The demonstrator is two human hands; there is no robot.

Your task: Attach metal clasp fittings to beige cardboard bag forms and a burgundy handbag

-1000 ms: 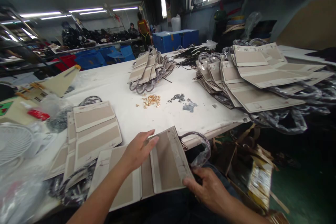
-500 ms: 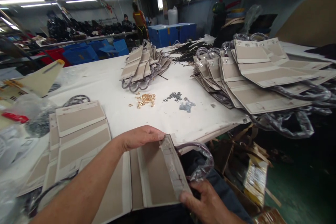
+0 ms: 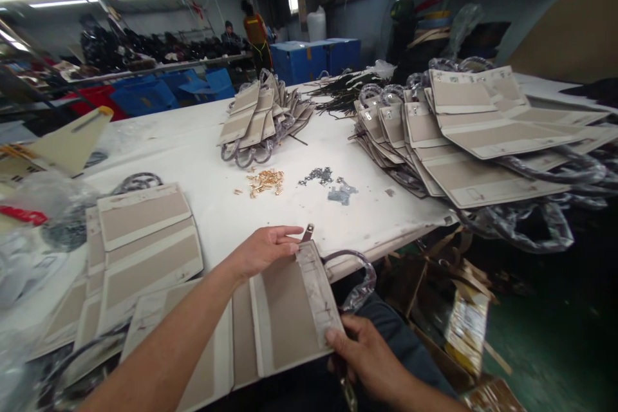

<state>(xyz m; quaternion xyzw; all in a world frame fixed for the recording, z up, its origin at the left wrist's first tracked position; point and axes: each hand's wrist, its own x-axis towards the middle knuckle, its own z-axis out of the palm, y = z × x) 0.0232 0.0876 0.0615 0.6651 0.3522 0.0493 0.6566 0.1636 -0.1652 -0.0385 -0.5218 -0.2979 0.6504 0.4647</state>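
Note:
A beige flat bag panel (image 3: 284, 315) with pale strips lies tilted across my lap and the table edge. My left hand (image 3: 268, 250) is at its upper corner, thumb on the face and a finger stretched beyond the edge. Beside that fingertip a dark strap end (image 3: 309, 232) with a small metal fitting sticks up. With the thumb in front and fingers behind, my right hand (image 3: 364, 351) pinches the lower right corner. A plastic-wrapped handle (image 3: 362, 280) loops out from the panel's right side. Below my right hand hangs another dark strap with metal, partly hidden.
On the white table (image 3: 217, 206) are gold-coloured fittings (image 3: 266, 183), dark small parts (image 3: 316, 176) and grey metal plates (image 3: 342, 192). Stacks of bag panels lie at left (image 3: 145, 225), back (image 3: 255, 116) and right (image 3: 483, 141). An opened carton (image 3: 415, 290) stands on the floor.
The strap end with its metal fitting now shows above the panel's upper edge. My left fingers have straightened toward it. The panel and right hand have shifted slightly.

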